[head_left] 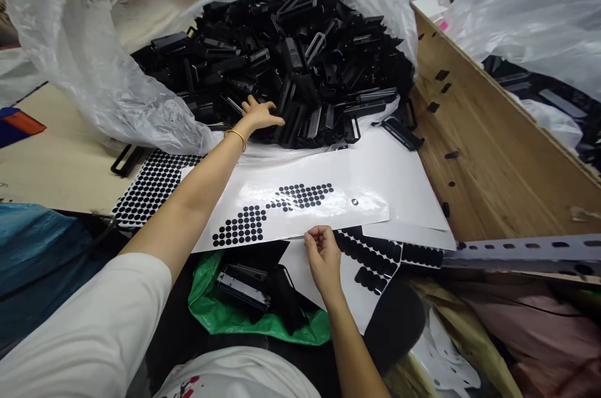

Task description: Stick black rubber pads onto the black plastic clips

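My left hand reaches to the near edge of a heap of black plastic parts, its fingers spread and nothing held. Below it lies a glossy white sheet carrying round black stickers, with part of the sheet bare of them. At the sheet's lower edge is my right hand, fingers curled against the thumb. Whatever sits in that pinch is hidden. One lone black dot is on the right part of the sheet.
Clear plastic bagging surrounds the heap. A wooden board walls the right side. Another dotted sheet lies at left, near a loose black part. Below, a green bag holds several black parts.
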`<state>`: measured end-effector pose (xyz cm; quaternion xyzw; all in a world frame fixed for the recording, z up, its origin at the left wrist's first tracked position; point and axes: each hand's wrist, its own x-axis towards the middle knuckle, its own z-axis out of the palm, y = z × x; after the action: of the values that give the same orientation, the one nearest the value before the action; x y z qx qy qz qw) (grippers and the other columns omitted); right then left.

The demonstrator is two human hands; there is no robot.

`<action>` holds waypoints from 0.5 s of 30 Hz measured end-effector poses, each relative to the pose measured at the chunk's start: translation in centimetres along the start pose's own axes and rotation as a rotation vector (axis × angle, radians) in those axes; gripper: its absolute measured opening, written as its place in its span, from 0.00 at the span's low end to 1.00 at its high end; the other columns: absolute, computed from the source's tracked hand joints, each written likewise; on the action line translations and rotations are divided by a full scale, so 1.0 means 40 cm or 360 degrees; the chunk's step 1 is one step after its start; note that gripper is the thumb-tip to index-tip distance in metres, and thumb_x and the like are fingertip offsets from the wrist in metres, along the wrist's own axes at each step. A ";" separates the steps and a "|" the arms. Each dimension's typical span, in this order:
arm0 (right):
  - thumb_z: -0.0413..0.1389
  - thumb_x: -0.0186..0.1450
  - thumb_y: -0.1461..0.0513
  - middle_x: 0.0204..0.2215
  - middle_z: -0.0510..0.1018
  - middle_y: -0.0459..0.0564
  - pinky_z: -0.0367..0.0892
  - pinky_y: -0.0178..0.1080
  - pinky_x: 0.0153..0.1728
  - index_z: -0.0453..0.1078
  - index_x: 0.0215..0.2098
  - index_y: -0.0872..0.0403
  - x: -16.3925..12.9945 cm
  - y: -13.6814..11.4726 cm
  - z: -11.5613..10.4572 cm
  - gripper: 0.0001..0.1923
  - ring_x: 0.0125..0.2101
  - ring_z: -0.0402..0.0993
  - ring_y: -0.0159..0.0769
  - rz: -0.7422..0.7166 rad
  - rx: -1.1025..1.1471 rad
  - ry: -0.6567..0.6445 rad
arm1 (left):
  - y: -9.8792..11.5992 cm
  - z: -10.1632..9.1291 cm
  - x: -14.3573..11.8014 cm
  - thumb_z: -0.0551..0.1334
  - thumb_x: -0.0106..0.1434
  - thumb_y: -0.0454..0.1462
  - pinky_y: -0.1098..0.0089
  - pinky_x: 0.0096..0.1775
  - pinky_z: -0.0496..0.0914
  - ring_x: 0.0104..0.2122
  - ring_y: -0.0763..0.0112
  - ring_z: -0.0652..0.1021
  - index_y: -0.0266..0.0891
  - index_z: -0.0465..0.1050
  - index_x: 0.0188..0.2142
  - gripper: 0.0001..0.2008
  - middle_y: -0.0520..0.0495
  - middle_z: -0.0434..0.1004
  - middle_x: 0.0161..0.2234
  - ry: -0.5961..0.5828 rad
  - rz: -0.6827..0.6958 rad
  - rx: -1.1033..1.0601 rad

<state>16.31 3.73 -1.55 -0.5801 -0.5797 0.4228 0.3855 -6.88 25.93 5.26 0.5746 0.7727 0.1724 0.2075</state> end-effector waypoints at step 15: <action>0.51 0.60 0.58 0.23 0.69 0.43 0.63 0.36 0.27 0.61 0.29 0.51 0.012 -0.002 -0.008 0.05 0.24 0.66 0.32 0.0027 -0.0075 -0.0038 | -0.036 0.102 -0.164 0.62 0.50 0.46 0.47 0.59 0.47 0.60 0.39 0.52 0.44 0.74 0.47 0.24 0.46 0.54 0.63 -0.0236 0.0729 0.0245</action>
<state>16.58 4.22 -1.39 -0.5887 -0.5893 0.4192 0.3612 -4.27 19.33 1.85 0.7598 0.6160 0.1129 0.1748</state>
